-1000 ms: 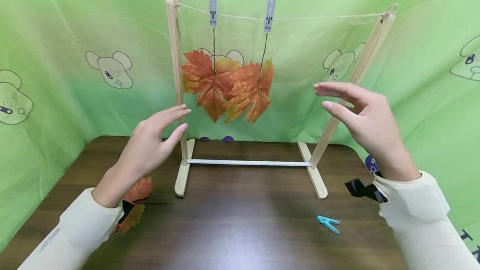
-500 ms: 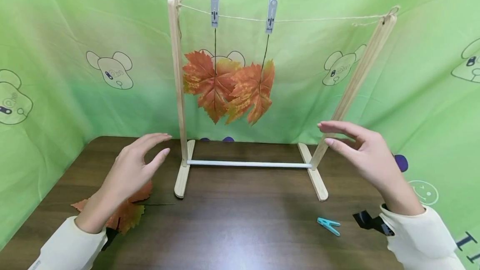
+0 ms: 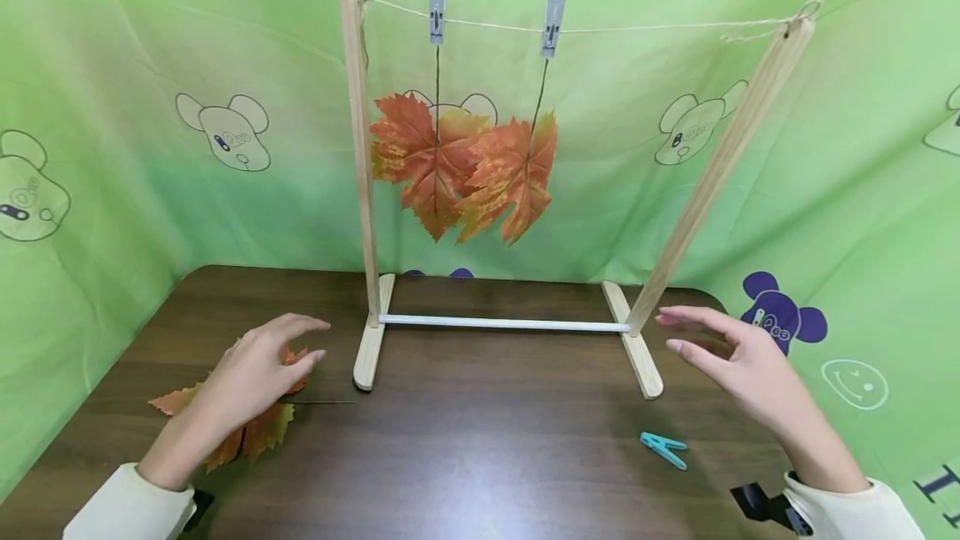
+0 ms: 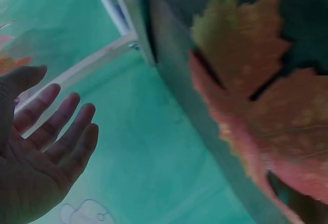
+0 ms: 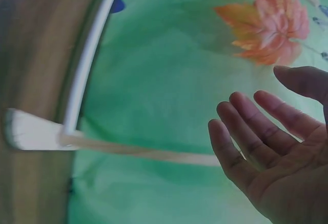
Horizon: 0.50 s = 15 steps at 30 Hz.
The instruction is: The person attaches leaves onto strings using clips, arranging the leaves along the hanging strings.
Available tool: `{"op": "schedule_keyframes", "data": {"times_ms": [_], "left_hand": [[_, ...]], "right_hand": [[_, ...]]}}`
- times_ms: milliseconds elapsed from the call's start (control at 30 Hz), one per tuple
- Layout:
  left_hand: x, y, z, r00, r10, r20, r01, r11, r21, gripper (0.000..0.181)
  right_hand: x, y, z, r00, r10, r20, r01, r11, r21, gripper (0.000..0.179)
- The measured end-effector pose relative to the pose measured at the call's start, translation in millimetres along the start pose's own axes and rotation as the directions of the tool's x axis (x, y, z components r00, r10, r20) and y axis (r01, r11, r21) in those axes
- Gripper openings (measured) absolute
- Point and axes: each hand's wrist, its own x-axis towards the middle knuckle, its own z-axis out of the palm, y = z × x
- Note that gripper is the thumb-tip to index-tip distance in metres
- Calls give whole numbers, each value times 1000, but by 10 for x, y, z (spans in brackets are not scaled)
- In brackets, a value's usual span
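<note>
L hand [image 3: 251,373]: fingers loosely spread, nil held, above loose leaf [image 3: 268,430] on surface [image 3: 465,457]. R hand [image 3: 750,365]: ditto, nil held, nr blue peg [image 3: 663,450]. Hung leaves [image 3: 435,161]: qty 2, grey pegs [image 3: 437,7], on line [image 3: 675,26].

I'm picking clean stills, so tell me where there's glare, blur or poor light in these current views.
Head view: mostly clear, with pale glare on the front of the tabletop; left wrist view: dim, with a blue-green cast, the nearby leaf soft and the left hand shadowed; right wrist view: wood grain smeared, the right hand darker than the green backdrop.
</note>
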Motion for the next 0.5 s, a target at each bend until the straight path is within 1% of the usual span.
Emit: {"op": "schedule_keyframes", "data": {"times_ms": [133,200,267,367,433,500], "left_hand": [[-30,-87,86,998,9,60,-9,1000,-1,32],[-52,-125,122,994,4,109,-3,1000,-9,31],[-77,-159,154,986,-15,163,17,1000,-12,29],[-102,-197,184,969,-54,241,57,998,-5,30],[-109,-213,199,960,-70,271,69,998,13,29],[-104,-228,209,955,-64,289,59,998,23,28]], "right_hand": [[-128,162,45,1000,2,-8,-2,1000,-4,37],[-185,245,73,1000,10,-6,-10,1000,2,39],[-236,323,100,1000,22,1,-22,1000,8,40],[-309,419,132,999,46,15,-46,999,13,40],[-358,465,143,998,63,27,-63,998,3,40],[-407,497,156,996,81,36,-81,997,-4,39]]}}
